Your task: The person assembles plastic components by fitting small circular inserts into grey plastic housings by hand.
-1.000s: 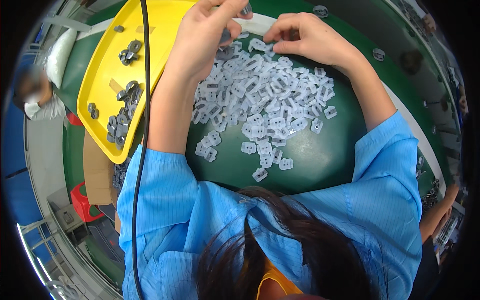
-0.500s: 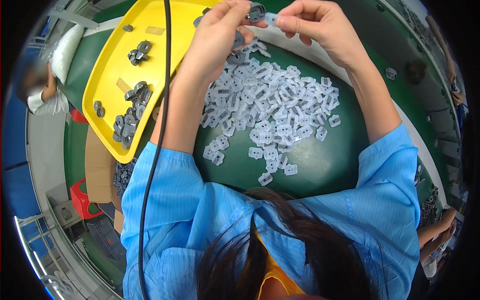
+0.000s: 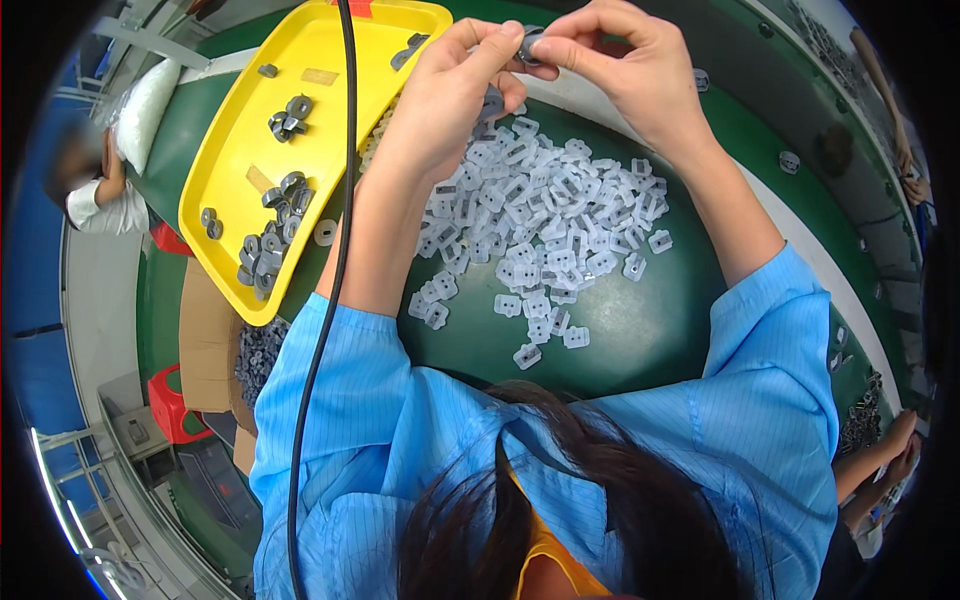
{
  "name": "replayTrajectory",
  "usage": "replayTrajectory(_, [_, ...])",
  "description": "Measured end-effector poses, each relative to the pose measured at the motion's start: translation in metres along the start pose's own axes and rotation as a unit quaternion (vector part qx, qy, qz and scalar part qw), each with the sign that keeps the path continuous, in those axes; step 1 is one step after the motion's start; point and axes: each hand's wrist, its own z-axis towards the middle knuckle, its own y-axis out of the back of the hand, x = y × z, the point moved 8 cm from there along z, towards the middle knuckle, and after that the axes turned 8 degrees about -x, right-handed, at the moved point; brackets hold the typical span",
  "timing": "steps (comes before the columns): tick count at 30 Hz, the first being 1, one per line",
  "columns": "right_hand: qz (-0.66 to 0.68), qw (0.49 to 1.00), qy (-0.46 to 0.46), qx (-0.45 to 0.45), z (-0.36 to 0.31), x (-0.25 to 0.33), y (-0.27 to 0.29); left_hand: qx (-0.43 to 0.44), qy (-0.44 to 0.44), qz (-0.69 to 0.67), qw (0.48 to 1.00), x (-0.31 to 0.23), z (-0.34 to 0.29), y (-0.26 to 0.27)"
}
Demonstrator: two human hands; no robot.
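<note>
At the top of the view, my left hand (image 3: 458, 90) pinches a small dark grey round plastic part (image 3: 529, 45) between thumb and fingers. A second grey part (image 3: 490, 104) is tucked in the curled fingers of that hand. My right hand (image 3: 632, 75) is closed, its thumb and index finger pressed against the right side of the round part. Any small piece in the right fingertips is hidden. Below both hands spreads a heap of small translucent white plastic pieces (image 3: 550, 220) on the green table (image 3: 630, 340).
A yellow tray (image 3: 225, 180) with several dark grey parts (image 3: 265, 255) stands at the left. A black cable (image 3: 340, 230) hangs across my left arm. A cardboard box (image 3: 210, 340) of grey parts and a red stool (image 3: 172, 405) are lower left. Other people work at both sides.
My right fingers have come in against the grey round part; the white piece they held is no longer visible. The view has shifted slightly, so the tray appears further right.
</note>
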Motion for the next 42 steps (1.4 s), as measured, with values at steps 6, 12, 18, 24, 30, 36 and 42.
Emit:
replayTrajectory(6, [-0.060, 0.997, 0.055, -0.021, 0.003, -0.005, 0.007, 0.032, 0.005, -0.046, 0.998, 0.003, -0.001, -0.003])
replayTrajectory(12, [0.134, 0.970, -0.166, 0.118, -0.001, -0.041, -0.006, 0.071, 0.035, -0.075, 0.994, 0.009, -0.003, -0.006])
replayTrajectory(18, [0.150, 0.968, -0.159, 0.125, 0.000, -0.046, 0.003, 0.060, 0.045, -0.076, 0.994, 0.009, -0.006, -0.006])
replayTrajectory(24, [-0.061, 0.992, -0.010, 0.107, -0.001, -0.026, 0.003, 0.031, 0.041, 0.004, 0.999, 0.016, -0.005, -0.003])
replayTrajectory(30, [0.034, 0.978, -0.108, 0.175, 0.001, -0.029, -0.004, 0.043, 0.013, 0.039, 0.998, 0.011, -0.008, -0.009])
replayTrajectory(36, [0.022, 0.970, -0.143, 0.193, -0.007, -0.031, -0.010, 0.017, -0.032, 0.101, 0.994, 0.006, -0.004, 0.003])
replayTrajectory(42, [0.073, 0.993, -0.067, 0.069, 0.001, -0.026, 0.000, -0.052, -0.083, 0.131, 0.987, -0.002, 0.000, 0.010])
